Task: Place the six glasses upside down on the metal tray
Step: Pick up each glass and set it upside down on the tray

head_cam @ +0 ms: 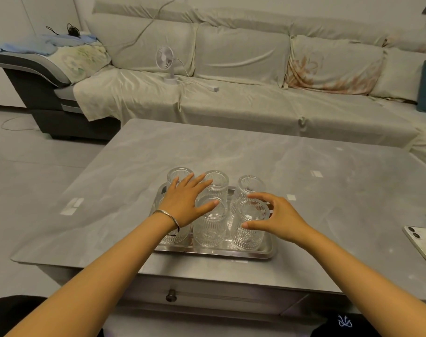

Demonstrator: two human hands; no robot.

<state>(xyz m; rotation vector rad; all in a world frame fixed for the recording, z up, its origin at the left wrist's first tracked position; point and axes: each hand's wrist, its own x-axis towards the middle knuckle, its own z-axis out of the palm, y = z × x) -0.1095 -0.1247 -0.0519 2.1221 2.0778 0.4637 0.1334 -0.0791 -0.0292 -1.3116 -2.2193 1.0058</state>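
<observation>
Both hands' fingers spread, gripping nothing, above ribbed glasses (210, 222) on metal tray (267, 252)

Both my bare arms reach forward, wrists level. My left hand (182, 203) flat, palm down, fingers spread and straight, bangle (167, 216) on wrist. My right hand (277, 221) curled, thumb and fingers apart, clawlike.

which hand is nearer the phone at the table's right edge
Right. The right hand hovers at the front-right glass, on the phone's side; the left hand is farther left, over the tray's left glasses.
</observation>
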